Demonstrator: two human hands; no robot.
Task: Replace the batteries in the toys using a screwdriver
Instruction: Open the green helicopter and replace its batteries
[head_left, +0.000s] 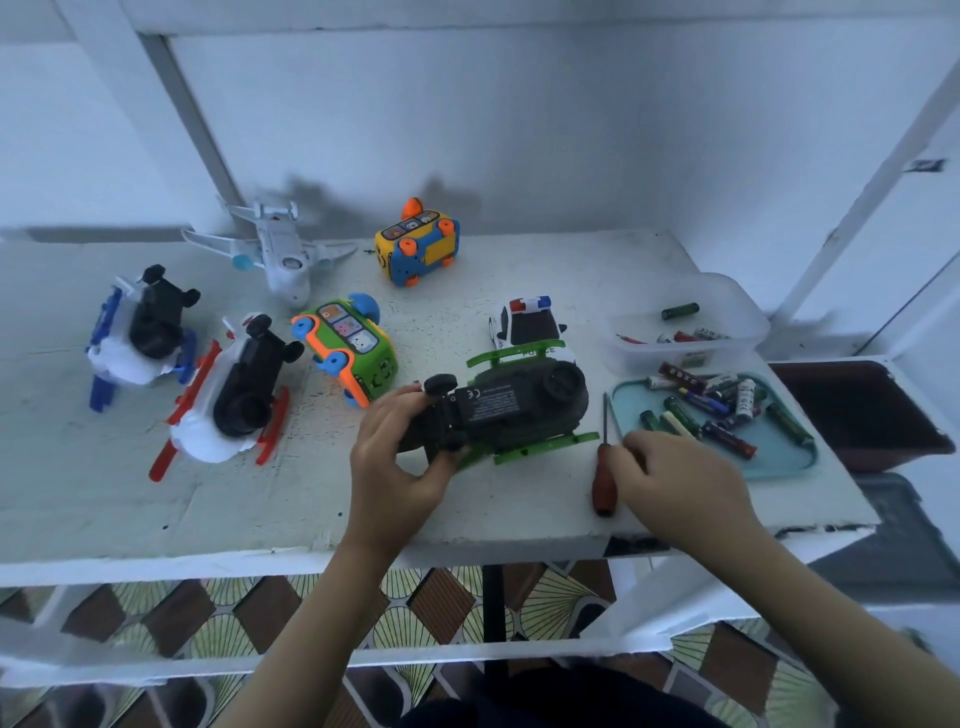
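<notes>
Across most of the view, a scuffed white table (156, 493). Off its right end and lower down, a dark brown bin (857, 415). On the table's right part, a teal tray (789, 460) holding a loose heap of batteries (719, 400). Just behind the tray, a clear plastic tub (737, 317) with a few more cells inside.

Near the front middle, belly-up, a dark green toy helicopter (519, 405), bright green skids and printed label facing up. Just behind it, upright, a toy police car (530, 325). At the left, also turned over, a red-and-white helicopter (228, 400) and a blue-and-white helicopter (137, 332). Farther back, a white toy airplane (280, 254), a green toy bus (348, 348) on its side, and a yellow-and-blue toy bus (415, 249) tipped over, orange wheels showing.

Round the green helicopter's tail end, the left hand (395, 457), fingers curled over it, thumb beneath. Beside the tray, the right hand (675, 478), fingers bent, tips against the red handle of a screwdriver (602, 470). Screwdriver flat on the table between helicopter and tray, shaft pointing away. Cannot tell whether pinched or merely touched.
</notes>
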